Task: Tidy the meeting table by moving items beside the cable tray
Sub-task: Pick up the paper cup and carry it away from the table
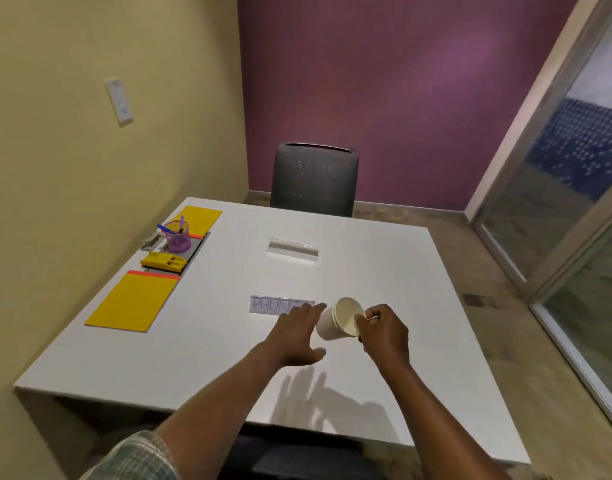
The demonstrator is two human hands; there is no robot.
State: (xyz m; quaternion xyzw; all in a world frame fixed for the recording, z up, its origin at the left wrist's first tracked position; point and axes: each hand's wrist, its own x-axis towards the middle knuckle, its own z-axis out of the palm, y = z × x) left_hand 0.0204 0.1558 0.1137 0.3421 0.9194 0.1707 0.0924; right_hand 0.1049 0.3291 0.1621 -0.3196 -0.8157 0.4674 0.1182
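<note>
My right hand point(384, 329) pinches the rim of a white paper cup point(335, 323), holding it tilted above the white table point(228, 358). My left hand point(295, 336) is open with fingers spread, hovering just left of the cup and over the right end of a paper name sign point(273, 304) lying flat. A clear acrylic sign holder point(292, 250) lies farther back at the table's middle. The grey cable tray point(195, 247) runs along the left edge, with a purple pen cup point(177, 237) and a yellow hole punch point(163, 261) on it.
Two yellow folders point(133, 301) point(199, 218) lie along the left edge, at either end of the tray. A stapler point(153, 241) sits by the wall. A black chair point(315, 180) stands behind the table. A glass partition point(574, 202) is on the right.
</note>
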